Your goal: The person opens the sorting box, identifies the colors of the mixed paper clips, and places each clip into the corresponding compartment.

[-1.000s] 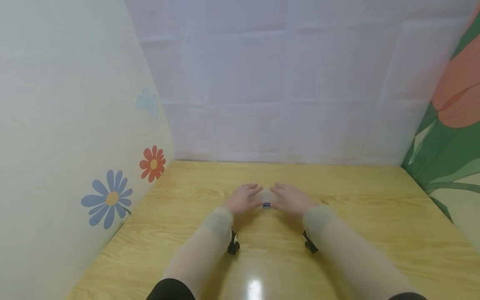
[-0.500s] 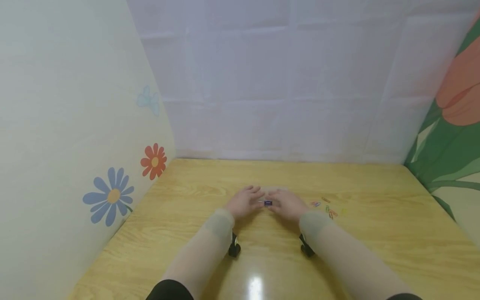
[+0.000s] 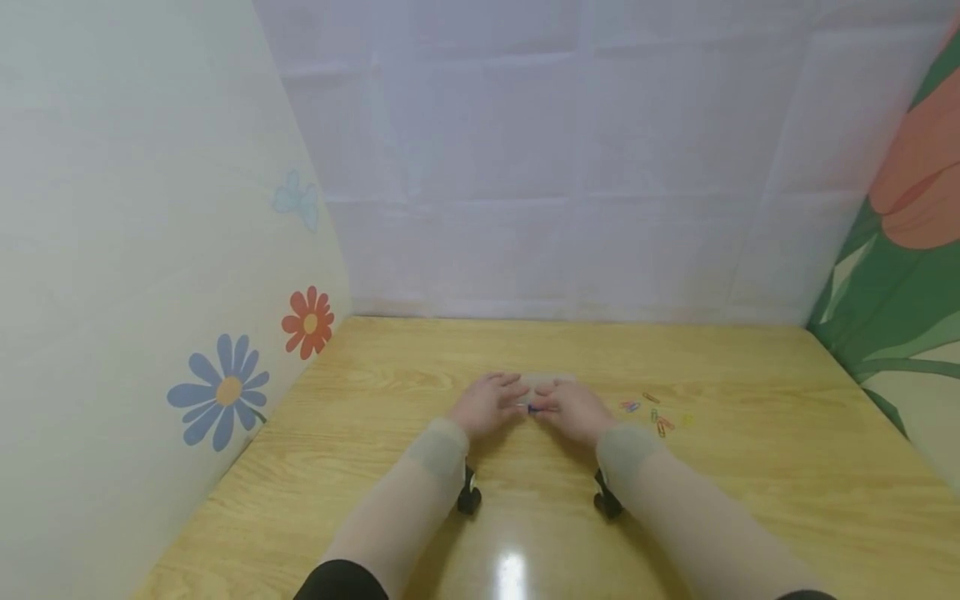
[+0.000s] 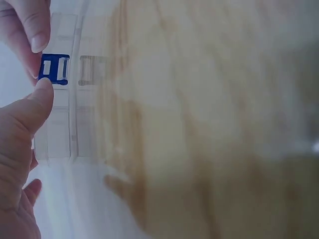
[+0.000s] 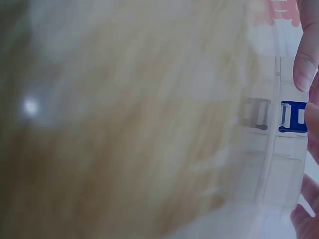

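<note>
Blue is the small latch on a clear plastic box. The box sits on the yellow wooden table, about in the middle, and both hands meet at it.

The left hand and the right hand are close together, with their fingertips almost touching over the box. In the left wrist view, a thumb comes up from below and touches the bottom edge of the blue latch. A finger from above presses on its top edge. So the latch is pinched between them. I think the thumb is the left one and the finger is from the other hand, but the view is too close to be sure.

In the right wrist view, the blue latch shows at the right side, with fingers just above it and beside it. The clear box looks see-through, with thin lines where its walls are. Most of that view is blurry wood.

Little coloured paper clips lie on the table just to the right of the right hand. They are loose and spread out a bit.

A cream wall with flower stickers stands on the left. A white wall stands at the back.
</note>
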A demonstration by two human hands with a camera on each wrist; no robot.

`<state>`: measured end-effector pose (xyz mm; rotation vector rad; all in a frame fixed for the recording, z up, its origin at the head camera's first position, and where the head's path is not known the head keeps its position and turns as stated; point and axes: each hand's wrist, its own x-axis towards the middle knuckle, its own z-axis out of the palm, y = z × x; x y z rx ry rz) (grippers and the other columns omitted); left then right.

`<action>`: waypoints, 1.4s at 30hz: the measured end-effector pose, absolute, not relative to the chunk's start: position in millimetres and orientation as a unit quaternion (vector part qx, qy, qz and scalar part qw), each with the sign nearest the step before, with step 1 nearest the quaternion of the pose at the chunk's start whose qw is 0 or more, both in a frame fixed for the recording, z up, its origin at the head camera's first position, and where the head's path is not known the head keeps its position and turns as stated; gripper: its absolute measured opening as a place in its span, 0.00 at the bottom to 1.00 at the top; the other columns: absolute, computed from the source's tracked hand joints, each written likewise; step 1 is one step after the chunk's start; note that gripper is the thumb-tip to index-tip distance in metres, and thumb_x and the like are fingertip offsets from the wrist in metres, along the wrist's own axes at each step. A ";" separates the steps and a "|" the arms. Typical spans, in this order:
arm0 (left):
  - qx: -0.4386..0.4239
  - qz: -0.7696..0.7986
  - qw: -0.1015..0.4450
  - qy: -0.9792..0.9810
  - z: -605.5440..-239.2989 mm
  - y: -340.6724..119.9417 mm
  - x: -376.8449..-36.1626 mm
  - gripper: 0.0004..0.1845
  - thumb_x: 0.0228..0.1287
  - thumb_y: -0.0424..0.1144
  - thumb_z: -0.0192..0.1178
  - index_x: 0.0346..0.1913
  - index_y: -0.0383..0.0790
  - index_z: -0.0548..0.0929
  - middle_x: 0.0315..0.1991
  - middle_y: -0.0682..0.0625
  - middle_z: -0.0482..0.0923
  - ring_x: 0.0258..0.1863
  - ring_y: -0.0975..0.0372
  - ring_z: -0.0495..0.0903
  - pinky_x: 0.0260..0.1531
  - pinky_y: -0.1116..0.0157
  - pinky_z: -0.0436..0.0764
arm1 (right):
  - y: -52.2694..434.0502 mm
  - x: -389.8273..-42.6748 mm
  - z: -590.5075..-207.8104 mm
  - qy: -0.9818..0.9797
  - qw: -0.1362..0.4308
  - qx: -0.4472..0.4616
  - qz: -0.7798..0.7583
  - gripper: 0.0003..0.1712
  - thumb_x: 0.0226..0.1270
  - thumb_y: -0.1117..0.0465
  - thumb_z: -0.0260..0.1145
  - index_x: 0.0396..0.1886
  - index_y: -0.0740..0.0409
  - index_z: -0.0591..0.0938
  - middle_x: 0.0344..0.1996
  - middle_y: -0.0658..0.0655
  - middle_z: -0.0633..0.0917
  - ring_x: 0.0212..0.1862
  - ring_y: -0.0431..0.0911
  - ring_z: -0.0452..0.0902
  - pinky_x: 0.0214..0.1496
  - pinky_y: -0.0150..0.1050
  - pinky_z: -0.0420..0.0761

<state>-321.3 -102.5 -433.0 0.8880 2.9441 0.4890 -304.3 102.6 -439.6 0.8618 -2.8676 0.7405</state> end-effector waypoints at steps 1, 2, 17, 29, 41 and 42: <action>0.290 0.154 0.012 0.945 -433.0 -102.1 -321.8 0.27 0.68 0.52 0.57 0.68 0.50 0.70 0.72 0.50 0.60 0.71 0.50 0.57 0.70 0.51 0.55 | 102.5 -304.5 -440.2 -0.928 0.032 0.280 0.242 0.15 0.64 0.58 0.67 0.50 0.52 0.85 0.60 0.57 0.78 0.64 0.58 0.69 0.68 0.57 0.63; 0.293 0.151 0.012 0.944 -433.1 -101.7 -322.4 0.27 0.68 0.51 0.57 0.68 0.50 0.70 0.72 0.50 0.60 0.71 0.50 0.57 0.70 0.50 0.55 | 102.4 -304.6 -440.7 -0.927 0.038 0.282 0.243 0.14 0.64 0.59 0.67 0.49 0.52 0.85 0.60 0.58 0.78 0.64 0.59 0.69 0.68 0.57 0.63; 0.311 0.198 0.021 0.929 -443.6 -102.1 -327.3 0.26 0.70 0.50 0.55 0.68 0.50 0.69 0.71 0.51 0.61 0.72 0.51 0.55 0.70 0.49 0.56 | 98.0 -303.2 -439.6 -0.926 0.043 0.238 0.288 0.10 0.61 0.57 0.69 0.42 0.50 0.88 0.60 0.57 0.78 0.62 0.58 0.70 0.68 0.56 0.63; 0.302 0.183 0.037 0.935 -442.4 -95.2 -331.0 0.26 0.71 0.51 0.52 0.70 0.53 0.67 0.73 0.54 0.57 0.73 0.53 0.52 0.70 0.49 0.53 | 99.5 -306.2 -440.2 -0.917 0.020 0.170 0.359 0.08 0.59 0.56 0.70 0.39 0.48 0.89 0.61 0.55 0.77 0.64 0.57 0.68 0.70 0.58 0.59; 0.285 0.197 0.059 0.936 -445.1 -96.1 -335.9 0.26 0.71 0.51 0.53 0.69 0.54 0.67 0.73 0.56 0.55 0.74 0.56 0.49 0.71 0.49 0.52 | 102.2 -311.3 -448.9 -0.912 0.013 0.163 0.377 0.08 0.58 0.56 0.71 0.39 0.47 0.89 0.64 0.58 0.72 0.68 0.58 0.63 0.71 0.57 0.56; 0.286 0.196 0.059 0.936 -445.1 -95.8 -335.8 0.26 0.71 0.51 0.53 0.69 0.54 0.67 0.73 0.56 0.55 0.74 0.56 0.49 0.71 0.49 0.52 | 102.2 -311.5 -449.7 -0.911 0.013 0.160 0.380 0.08 0.58 0.56 0.72 0.38 0.47 0.89 0.65 0.57 0.72 0.68 0.57 0.63 0.71 0.57 0.56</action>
